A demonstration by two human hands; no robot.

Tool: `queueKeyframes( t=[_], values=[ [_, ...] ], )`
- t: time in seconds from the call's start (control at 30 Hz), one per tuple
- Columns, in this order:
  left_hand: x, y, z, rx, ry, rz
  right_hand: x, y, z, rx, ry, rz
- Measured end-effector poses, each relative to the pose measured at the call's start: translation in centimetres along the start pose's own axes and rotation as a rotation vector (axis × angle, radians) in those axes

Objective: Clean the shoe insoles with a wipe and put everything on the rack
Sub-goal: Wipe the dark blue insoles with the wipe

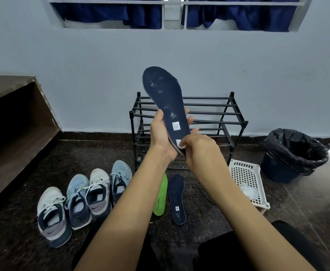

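Grey wall (82,75), dark speckled floor (23,241)

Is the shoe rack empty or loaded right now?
Empty, as far as visible: the rack's bars are bare; the shoes sit on the floor.

- A dark blue waste bin (277,171) lined with a black plastic bag (291,141) stands on the floor at right.
- A white perforated plastic basket (246,173) sits just beside the bin.
- Navy curtains (105,10) hang behind grey window bars (163,12).
- A brown wooden ledge (13,106) runs along the left.
- The dark stone floor (209,212) is speckled.
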State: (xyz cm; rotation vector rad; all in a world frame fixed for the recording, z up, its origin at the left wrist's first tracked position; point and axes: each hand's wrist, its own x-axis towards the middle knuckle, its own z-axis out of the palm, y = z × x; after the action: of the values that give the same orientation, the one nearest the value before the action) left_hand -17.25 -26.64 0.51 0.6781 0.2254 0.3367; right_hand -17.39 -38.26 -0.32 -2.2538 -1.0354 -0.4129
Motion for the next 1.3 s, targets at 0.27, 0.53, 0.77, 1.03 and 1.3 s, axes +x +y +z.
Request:
queueKeyframes(
  t=[0.27, 0.53, 0.77, 1.03, 1.3],
  values=[
    [0.3, -0.3, 0.2, 0.022, -0.020, 0.002, 0.0, 0.0, -0.5, 0.267, 0.097, 0.114],
    [-0.3, -1.5, 0.8, 0.174, 0.018, -0.033, 0.4, 0.3, -0.4, 0.342, 0.176, 0.059],
    [-0.3, 0.0, 0.2, 0.109, 0.028, 0.019, 0.7, 0.1, -1.2, 0.248, -0.006, 0.015],
    [-1.1, -1.2, 0.4, 0.145, 0.116, -0.012, 1.0, 0.3, 0.3, 0.176, 0.098, -0.068],
    [-1.3, -1.1, 0.6, 0.148, 0.110, -0.091, 1.1, 0.9, -0.8, 0.319, -0.031, 0.070]
  ],
)
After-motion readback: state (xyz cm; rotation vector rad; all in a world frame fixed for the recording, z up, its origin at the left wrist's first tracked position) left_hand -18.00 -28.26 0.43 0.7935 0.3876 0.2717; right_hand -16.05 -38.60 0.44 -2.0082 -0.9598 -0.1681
